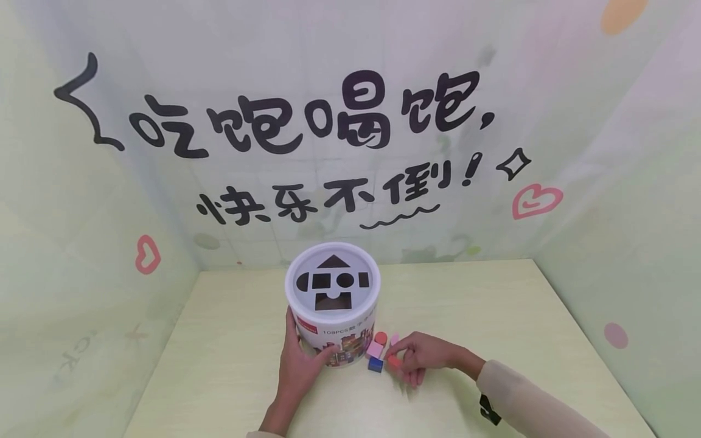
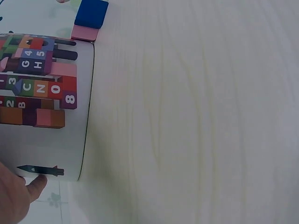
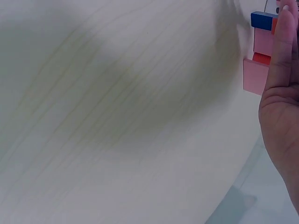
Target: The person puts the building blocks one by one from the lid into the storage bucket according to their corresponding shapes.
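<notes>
A white toy-block bucket [image 1: 342, 331] stands upright on the table, with shaped holes cut in its lid [image 1: 298, 298]. My left hand [image 1: 301, 368] grips the bucket low on its left, thumb across the front; its fingertips behind are hidden. Right of the bucket, my right hand [image 1: 424, 358] pinches an orange-red block [image 1: 394, 362] between thumb and fingers, just at the pile. Close by lie a blue block [image 1: 375, 365], a pink block [image 1: 375, 350], a red round block [image 1: 381, 337] and another pink block [image 1: 395, 338]. In the left wrist view the blue block [image 2: 92, 13] sits on a pink one.
The pale wooden table [image 1: 219, 353] carries all of this. A printed back wall [image 1: 263, 243] with large black lettering and two side walls enclose it. A small black object [image 1: 489, 410] shows under the right sleeve [image 1: 531, 398].
</notes>
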`<move>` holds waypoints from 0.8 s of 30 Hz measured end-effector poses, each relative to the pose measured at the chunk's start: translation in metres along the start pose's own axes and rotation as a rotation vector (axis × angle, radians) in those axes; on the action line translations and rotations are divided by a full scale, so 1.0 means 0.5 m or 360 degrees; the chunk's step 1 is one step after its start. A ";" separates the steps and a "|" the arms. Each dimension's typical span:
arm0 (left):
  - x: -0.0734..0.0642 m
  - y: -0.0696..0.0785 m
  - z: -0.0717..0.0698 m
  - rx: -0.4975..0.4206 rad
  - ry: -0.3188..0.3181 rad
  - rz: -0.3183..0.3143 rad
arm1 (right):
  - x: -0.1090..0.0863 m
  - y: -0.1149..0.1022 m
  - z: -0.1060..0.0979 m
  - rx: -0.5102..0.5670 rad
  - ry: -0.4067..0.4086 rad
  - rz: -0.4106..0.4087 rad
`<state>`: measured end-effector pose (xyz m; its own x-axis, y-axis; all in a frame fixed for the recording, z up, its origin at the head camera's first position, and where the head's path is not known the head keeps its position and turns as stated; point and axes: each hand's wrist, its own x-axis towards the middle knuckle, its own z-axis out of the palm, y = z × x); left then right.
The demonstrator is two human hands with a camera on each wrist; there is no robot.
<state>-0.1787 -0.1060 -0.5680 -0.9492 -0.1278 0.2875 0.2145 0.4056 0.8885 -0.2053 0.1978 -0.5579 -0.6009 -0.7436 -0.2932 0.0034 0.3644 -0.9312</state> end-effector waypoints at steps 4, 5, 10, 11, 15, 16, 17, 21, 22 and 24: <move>0.000 0.002 0.000 0.0007 -0.0006 -0.0003 | -0.002 -0.021 -0.002 -0.0013 0.0042 0.0008; 0.000 0.002 0.000 0.0005 -0.0006 -0.0003 | -0.002 -0.026 -0.002 -0.0018 0.0061 0.0010; 0.002 0.002 0.000 -0.0005 -0.0007 0.0005 | -0.007 -0.053 -0.008 -0.0022 0.0151 0.0004; 0.002 0.002 0.000 -0.0009 -0.0007 0.0009 | -0.008 -0.058 -0.010 -0.0018 0.0166 -0.0007; 0.002 0.002 0.001 -0.0010 -0.0012 0.0010 | -0.010 -0.075 -0.016 0.0007 0.0227 -0.0026; 0.002 0.002 0.001 -0.0010 -0.0011 0.0005 | -0.010 -0.080 -0.018 0.0014 0.0242 -0.0030; 0.001 0.002 0.001 -0.0010 -0.0010 0.0008 | -0.010 -0.084 -0.019 0.0022 0.0260 -0.0032; 0.001 0.002 0.000 -0.0006 -0.0016 0.0006 | -0.006 -0.099 -0.023 0.0026 0.0347 -0.0060; 0.001 0.002 0.000 -0.0007 -0.0015 0.0004 | -0.005 -0.101 -0.024 0.0022 0.0372 -0.0067; 0.002 0.001 0.000 -0.0010 -0.0018 0.0004 | -0.001 -0.106 -0.025 0.0012 0.0425 -0.0082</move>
<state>-0.1793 -0.1057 -0.5672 -0.9513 -0.1164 0.2854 0.2181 0.4004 0.8900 -0.2152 0.1860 -0.5056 -0.7898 -0.5867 -0.1789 -0.0274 0.3251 -0.9453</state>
